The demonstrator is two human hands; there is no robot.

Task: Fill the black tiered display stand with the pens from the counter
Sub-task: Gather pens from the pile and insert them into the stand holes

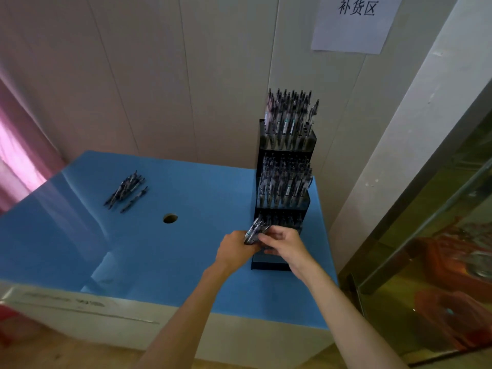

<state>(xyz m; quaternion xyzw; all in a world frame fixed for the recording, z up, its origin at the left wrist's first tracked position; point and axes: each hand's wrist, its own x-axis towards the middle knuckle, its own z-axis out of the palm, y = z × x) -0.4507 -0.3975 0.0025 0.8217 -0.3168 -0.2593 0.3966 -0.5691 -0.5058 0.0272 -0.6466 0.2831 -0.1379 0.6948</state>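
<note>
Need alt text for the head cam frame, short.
Left hand holds a bundle of pens while the right hand pinches one at the lowest tier of a black display stand on a blue counter. The two upper tiers hold pens; a loose pile of pens lies far left.

Black tiered display stand [282, 179] upright at counter's far right, upper tiers packed; loose pens [127, 190] far left.
</note>
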